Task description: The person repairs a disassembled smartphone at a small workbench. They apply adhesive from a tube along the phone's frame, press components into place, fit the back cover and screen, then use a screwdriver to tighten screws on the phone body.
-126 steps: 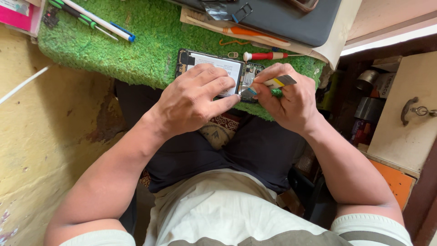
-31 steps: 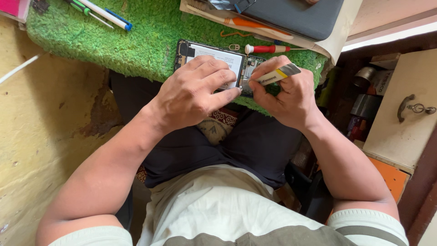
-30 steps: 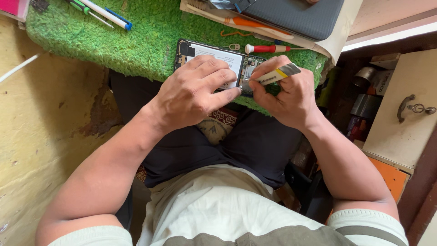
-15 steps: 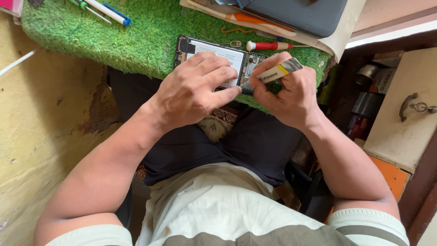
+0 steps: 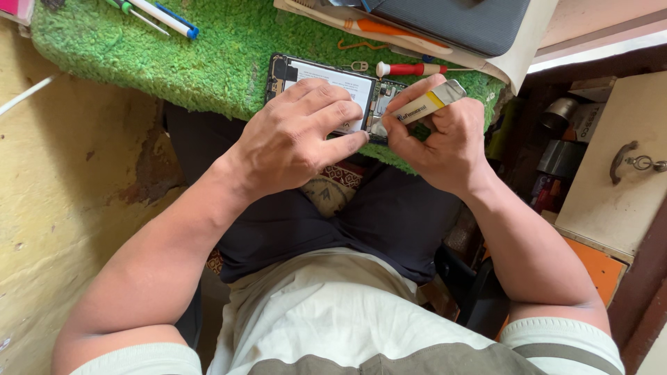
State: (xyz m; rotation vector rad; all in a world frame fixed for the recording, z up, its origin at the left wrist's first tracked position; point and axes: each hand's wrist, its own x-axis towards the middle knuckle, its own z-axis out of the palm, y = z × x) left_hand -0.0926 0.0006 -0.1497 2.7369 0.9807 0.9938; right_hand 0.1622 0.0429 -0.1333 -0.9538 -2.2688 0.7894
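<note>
On the green turf mat (image 5: 208,62) lies an opened phone (image 5: 316,76) (back cover off, insides bare), the left hand (image 5: 299,139) pressing flat on it with fingers spread while the right hand (image 5: 441,139) pinches a small yellow tube (image 5: 424,104) beside it

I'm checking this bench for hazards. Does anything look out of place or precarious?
The opened phone lies at the near edge of the green mat, over the lap. The left hand presses on it; the right hand holds a yellow-banded tool against it.
</note>
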